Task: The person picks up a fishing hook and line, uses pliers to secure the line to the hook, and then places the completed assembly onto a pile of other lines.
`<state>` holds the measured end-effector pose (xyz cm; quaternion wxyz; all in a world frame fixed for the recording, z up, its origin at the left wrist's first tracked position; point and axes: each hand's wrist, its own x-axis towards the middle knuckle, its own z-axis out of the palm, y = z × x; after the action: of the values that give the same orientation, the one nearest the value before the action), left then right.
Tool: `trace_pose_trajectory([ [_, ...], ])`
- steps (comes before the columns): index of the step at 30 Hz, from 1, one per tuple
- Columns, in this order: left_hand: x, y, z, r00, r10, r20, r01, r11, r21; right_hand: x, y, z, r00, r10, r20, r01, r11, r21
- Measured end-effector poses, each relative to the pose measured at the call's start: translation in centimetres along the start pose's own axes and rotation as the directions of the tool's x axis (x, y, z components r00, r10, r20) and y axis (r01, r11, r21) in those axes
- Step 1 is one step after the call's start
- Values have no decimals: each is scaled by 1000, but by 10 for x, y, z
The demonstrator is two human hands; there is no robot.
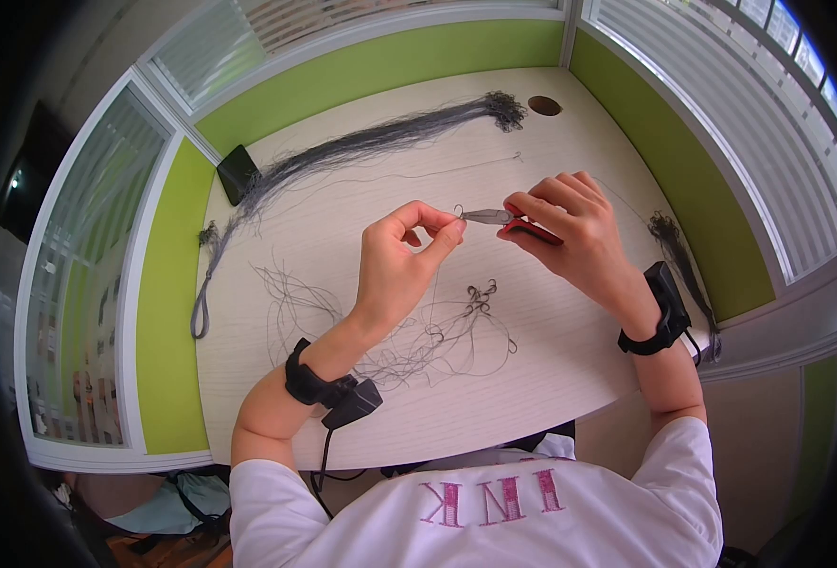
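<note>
My left hand (401,257) pinches a small fish hook (458,209) between thumb and forefinger, its bend sticking up above the fingertips. My right hand (574,232) is wrapped round a pair of pliers (486,217) with red and black handles. The jaws of the pliers point left and meet the hook right at my left fingertips. A thin line hangs from the left hand toward the table. Below the hands lies a loose tangle of fishing line (409,352), with a cluster of dark hooks (480,297) at its right end.
A long bundle of grey line (371,142) stretches across the back of the table (570,379), past a black block (237,174). Another dark bundle (676,248) lies along the right edge. Green partitions (390,76) enclose the table, and a round hole (544,105) pierces its back corner.
</note>
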<state>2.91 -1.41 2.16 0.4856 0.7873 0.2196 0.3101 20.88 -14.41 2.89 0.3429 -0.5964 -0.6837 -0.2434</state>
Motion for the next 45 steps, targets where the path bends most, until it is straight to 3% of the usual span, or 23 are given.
trace_pose_trajectory([
  [5,0,-2,2,1000,19,1,-19,999,31,-1,1,0,1000,-1,14,1,1000,-3],
  [8,-2,-1,7,1000,22,9,-20,995,-103,0,3,1,999,6,-54,-6,1000,4],
  [10,-6,7,8,965,-122,233,207,900,-384,1,6,0,994,46,-103,-45,999,5],
  [11,-7,8,7,965,-123,233,208,899,-384,2,7,-1,994,47,-101,-46,999,5],
  [13,-9,8,0,744,61,665,468,662,-585,0,8,-1,991,74,-112,-76,997,-10],
  [14,-10,10,-7,742,57,668,474,660,-583,0,7,0,991,80,-109,-81,997,-8],
  [15,-10,13,-15,628,285,725,515,547,-661,0,3,1,992,76,-98,-74,997,28],
  [16,-9,18,-21,494,508,706,572,422,-704,-1,1,3,994,71,-88,-66,996,65],
  [20,12,49,-45,445,804,396,556,98,-825,-3,-12,10,999,28,-43,-21,988,150],
  [22,10,50,-76,731,633,255,335,-8,-942,-5,-15,14,1000,15,-2,-14,984,180],
  [23,13,48,-81,731,634,254,333,-7,-943,-5,-16,14,1000,13,-3,-12,983,181],
  [24,20,45,-85,861,503,68,-91,285,-954,-5,-16,15,999,17,-39,-9,981,193],
  [25,26,41,-90,881,435,-186,-430,574,-696,-4,-16,15,997,21,-74,-5,979,206],
  [26,30,33,-95,880,439,-181,-475,822,-315,-3,-16,16,997,16,-76,0,978,206],
  [27,30,26,-88,861,488,-146,-476,873,108,-3,-15,15,993,33,-114,-9,978,207],
  [29,31,13,-74,941,325,95,-335,858,389,-2,-12,11,988,45,-149,-14,979,204],
  [31,29,-6,-55,918,109,381,-186,967,171,1,-9,5,976,108,-188,-81,985,150],
  [33,18,-7,-34,801,21,598,42,995,-92,1,-2,3,966,146,-213,-114,981,156],
  [35,7,3,-20,640,128,758,205,922,-328,-1,5,4,944,234,-233,-196,965,174],
  [37,-9,20,-17,435,146,888,467,807,-361,-1,7,5,948,251,-197,-216,959,183],
  [39,-22,40,-22,295,288,911,579,705,-410,-2,6,6,948,274,-163,-243,952,186],
  [44,-30,75,-44,655,518,550,514,228,-827,-10,-12,23,996,88,-31,-78,968,238],
  [45,-25,73,-42,770,536,345,257,235,-938,-9,-18,23,997,76,-16,-69,967,247],
])
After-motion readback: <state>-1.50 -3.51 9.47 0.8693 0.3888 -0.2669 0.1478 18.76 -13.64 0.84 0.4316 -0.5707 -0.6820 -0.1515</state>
